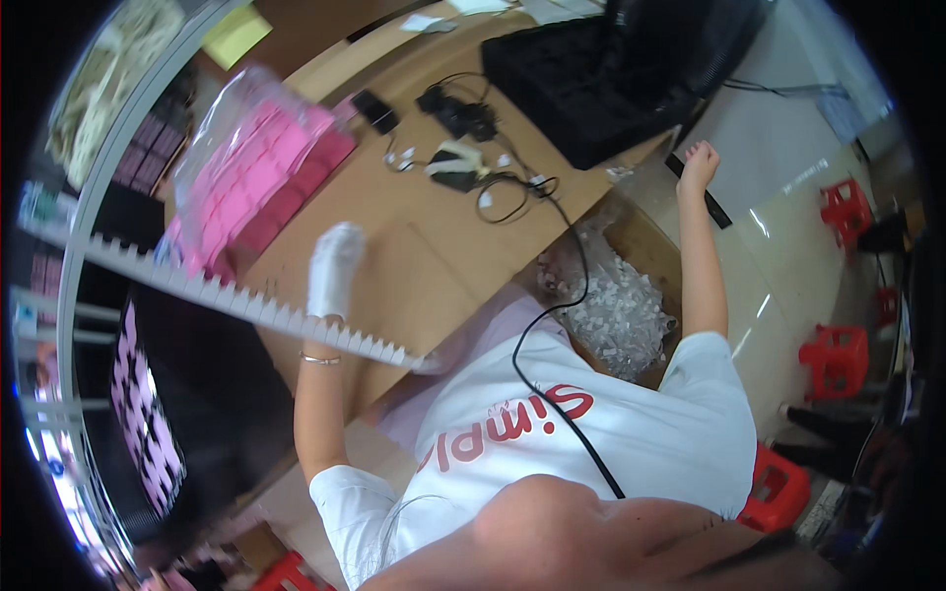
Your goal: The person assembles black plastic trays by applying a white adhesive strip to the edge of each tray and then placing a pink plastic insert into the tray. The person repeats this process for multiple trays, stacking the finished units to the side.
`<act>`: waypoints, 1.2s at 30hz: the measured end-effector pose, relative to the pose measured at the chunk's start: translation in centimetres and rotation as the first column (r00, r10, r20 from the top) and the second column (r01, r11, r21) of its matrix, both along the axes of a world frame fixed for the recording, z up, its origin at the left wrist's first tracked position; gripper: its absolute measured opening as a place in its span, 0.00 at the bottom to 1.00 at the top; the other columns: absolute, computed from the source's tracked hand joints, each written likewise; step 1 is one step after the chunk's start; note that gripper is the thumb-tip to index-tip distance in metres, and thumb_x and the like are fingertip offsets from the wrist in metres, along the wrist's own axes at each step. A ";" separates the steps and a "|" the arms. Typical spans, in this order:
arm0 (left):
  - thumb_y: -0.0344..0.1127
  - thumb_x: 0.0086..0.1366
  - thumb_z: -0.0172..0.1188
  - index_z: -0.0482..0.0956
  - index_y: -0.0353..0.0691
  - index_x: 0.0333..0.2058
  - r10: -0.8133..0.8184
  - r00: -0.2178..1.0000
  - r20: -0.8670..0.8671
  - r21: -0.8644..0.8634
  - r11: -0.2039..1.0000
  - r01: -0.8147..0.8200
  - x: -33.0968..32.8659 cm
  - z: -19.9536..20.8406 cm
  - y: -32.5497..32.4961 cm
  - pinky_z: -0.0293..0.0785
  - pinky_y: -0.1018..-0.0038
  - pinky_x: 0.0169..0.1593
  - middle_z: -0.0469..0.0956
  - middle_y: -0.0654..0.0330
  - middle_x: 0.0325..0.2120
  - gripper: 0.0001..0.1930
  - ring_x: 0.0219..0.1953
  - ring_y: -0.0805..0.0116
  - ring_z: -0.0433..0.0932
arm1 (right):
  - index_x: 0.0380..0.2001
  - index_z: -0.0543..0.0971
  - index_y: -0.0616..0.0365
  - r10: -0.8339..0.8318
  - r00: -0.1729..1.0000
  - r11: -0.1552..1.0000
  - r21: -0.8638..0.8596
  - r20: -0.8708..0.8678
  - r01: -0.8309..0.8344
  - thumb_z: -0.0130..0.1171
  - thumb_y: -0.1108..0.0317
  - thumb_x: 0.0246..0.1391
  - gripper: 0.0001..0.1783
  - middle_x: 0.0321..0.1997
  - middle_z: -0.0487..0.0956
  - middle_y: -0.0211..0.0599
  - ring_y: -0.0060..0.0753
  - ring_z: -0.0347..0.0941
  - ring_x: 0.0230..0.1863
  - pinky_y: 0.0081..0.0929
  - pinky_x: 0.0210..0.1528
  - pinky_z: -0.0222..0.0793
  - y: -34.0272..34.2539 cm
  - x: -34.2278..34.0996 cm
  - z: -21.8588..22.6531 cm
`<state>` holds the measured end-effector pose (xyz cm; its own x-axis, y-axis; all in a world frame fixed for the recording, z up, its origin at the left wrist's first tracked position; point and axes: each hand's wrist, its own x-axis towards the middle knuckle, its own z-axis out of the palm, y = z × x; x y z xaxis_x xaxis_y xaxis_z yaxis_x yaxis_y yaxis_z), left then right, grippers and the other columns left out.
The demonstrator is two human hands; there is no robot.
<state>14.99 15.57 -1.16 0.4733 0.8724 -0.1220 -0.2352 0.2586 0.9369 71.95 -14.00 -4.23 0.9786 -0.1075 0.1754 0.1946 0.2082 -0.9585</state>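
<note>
My left hand (335,266), in a white glove, is over the brown tabletop, near a pink padded bundle in clear plastic (266,167). Its fingers are smeared, so their pose is unclear. A long pale strip with a toothed edge (246,303) crosses in front of my left wrist. Out to the right, past the table's edge, my bare right hand (700,165) is closed with its fingers curled in. Behind that wrist shows a black flat bar (717,210); whether I grip it is unclear. What the fist holds, if anything, is hidden.
Farther back on the table lie white-handled pliers or a similar tool (458,163), a black phone-like item (374,111) and tangled black cables (503,197). A black tray (542,89) stands behind. Below the table's right edge sits a box of white scraps (621,315). Red stools (833,360) stand right.
</note>
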 end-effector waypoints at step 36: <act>0.69 0.57 0.53 0.71 0.46 0.55 -0.624 0.723 0.297 -0.412 0.599 0.686 32.1 10.0 -1.4 0.61 0.41 0.57 0.74 0.53 0.52 0.37 0.53 0.52 0.73 | 0.54 0.68 0.63 0.657 0.543 0.754 0.433 -0.523 -0.495 0.33 0.36 0.63 0.38 0.48 0.76 0.38 0.33 0.71 0.49 0.32 0.51 0.69 -6.3 6.5 7.8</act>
<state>47.07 14.21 8.85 0.9313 0.1666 -0.3239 0.0813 0.7718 0.6307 78.43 -20.30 3.56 0.7035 0.5660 -0.4297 -0.6477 0.2617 -0.7156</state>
